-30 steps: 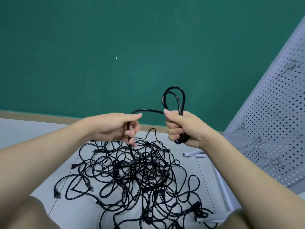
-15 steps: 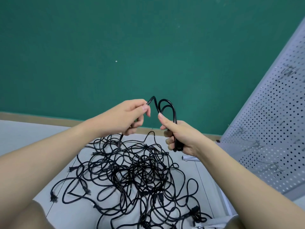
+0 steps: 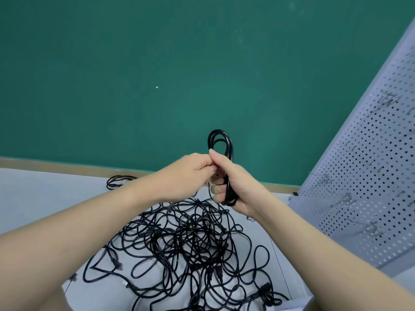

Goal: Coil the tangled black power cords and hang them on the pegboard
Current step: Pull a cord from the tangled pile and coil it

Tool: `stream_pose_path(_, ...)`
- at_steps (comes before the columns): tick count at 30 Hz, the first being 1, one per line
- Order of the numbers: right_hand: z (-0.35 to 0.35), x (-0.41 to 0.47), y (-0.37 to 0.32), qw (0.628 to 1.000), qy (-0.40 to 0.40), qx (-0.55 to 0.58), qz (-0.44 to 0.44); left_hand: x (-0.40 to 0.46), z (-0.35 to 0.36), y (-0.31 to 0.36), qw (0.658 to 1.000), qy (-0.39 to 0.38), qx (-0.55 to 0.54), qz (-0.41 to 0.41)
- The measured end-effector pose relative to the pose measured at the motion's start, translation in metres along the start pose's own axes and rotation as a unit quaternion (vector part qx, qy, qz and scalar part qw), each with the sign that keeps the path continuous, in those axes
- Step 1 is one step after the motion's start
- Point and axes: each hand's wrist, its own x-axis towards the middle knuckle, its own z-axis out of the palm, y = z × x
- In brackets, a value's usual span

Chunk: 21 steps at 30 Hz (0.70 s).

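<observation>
Both hands meet: our right hand grips the half-wound coil of black rubber cord, our left hand pinches its strand against it. We judge the trailing length could snag in the tangled black heap and drag loops loose.

Both forearms are bare, no sleeves or jewellery apparent; fingernails seem short and unpainted.

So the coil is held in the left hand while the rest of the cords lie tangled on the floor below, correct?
Not quite: the coil is held in the right hand, whose fingers curl round its loops. The left hand only meets it at the grip, pinching a strand. The head view shows this. The rest of the cords do lie tangled on the floor below.
</observation>
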Motion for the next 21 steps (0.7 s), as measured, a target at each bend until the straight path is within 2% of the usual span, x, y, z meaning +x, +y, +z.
stream_pose_path(6,0.003,-0.001,0.0,0.996,0.059,-0.023,-0.063,0.0,0.019,-0.006,0.984,0.037,-0.168,-0.051)
stream_pose_path(11,-0.013,0.003,-0.002,0.987,0.126,0.08,-0.066,-0.004,0.015,-0.019,0.992,-0.062,-0.071,-0.082)
stream_pose_path(18,-0.015,0.007,-0.004,0.961,0.083,0.26,-0.045,-0.009,0.019,-0.014,0.972,-0.148,-0.174,-0.061)
stream_pose_path(21,-0.021,0.013,-0.01,0.949,0.081,0.302,-0.053,-0.01,0.026,-0.009,0.963,-0.183,-0.187,-0.064)
